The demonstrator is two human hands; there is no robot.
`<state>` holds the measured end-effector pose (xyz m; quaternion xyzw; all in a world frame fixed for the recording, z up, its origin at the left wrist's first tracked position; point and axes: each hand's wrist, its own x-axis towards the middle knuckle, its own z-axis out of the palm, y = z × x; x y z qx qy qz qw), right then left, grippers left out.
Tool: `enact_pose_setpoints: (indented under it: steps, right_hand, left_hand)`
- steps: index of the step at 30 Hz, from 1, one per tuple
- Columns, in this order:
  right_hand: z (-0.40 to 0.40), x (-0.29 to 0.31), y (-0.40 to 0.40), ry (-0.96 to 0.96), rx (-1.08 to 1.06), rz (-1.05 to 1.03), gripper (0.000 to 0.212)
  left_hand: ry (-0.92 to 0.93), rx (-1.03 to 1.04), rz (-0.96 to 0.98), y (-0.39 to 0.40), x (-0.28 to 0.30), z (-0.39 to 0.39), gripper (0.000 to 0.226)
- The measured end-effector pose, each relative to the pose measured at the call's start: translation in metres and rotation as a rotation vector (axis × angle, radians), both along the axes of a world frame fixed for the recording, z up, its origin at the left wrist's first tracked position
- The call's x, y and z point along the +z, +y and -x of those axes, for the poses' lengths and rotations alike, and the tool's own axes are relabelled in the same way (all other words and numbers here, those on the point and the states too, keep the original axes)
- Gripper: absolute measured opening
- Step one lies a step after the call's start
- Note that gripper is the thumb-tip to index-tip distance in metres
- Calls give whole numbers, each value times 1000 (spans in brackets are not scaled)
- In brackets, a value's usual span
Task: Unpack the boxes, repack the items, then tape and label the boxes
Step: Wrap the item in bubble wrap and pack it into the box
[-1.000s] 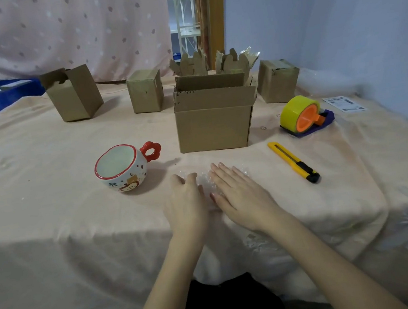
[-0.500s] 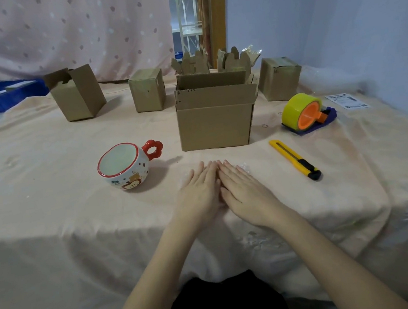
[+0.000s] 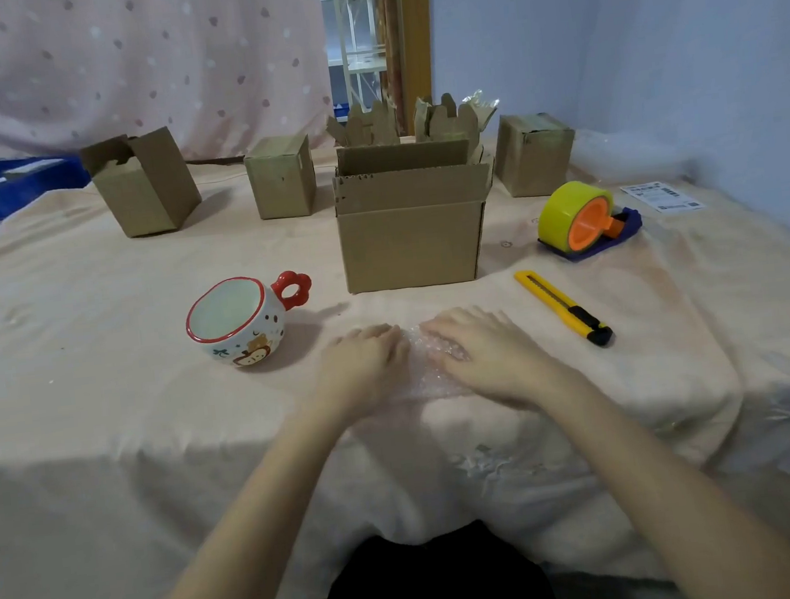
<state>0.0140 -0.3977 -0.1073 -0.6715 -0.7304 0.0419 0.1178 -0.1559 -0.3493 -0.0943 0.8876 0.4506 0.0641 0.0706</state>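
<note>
Bubble wrap (image 3: 432, 368) near the tabletop's (image 3: 70, 333) front edge now shows between your left hand (image 3: 366, 368) and right hand (image 3: 486, 353), which have parted, both flat, open-fingered, pressing it.

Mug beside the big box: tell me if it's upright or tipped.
Tipped. The mug leans on its side, its red-rimmed mouth facing the camera.

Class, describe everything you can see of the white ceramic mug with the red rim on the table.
The white ceramic mug with the red rim is round-bodied, with a red flower-shaped ring handle pointing right and small cartoon pictures on its side. It looks glazed and empty. It tilts toward the camera, resting on the peach tablecloth, left of the open cardboard box. Neither hand touches it.
</note>
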Motion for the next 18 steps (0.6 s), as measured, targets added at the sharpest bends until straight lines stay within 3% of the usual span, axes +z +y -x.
enact_pose_setpoints:
  steps: [3,6,8,10,12,18]
  right_hand:
    - [-10,23,20,-4,45,185,64]
    - [-11,39,34,10,78,322,73]
    - [-11,46,40,25,93,360,61]
    - [-11,51,42,32,131,334,37]
    - [-14,57,41,87,169,277,37]
    - [-27,104,18,238,173,56,24]
  left_hand:
    - [174,-52,19,19,31,-6,38]
    - [235,-94,218,32,48,-16,59]
    - [297,-114,276,40,54,-21,67]
    - [357,-149,271,44,60,-24,59]
    - [317,-191,257,46,69,-25,35]
    - [-29,-203,275,37,112,-11,21]
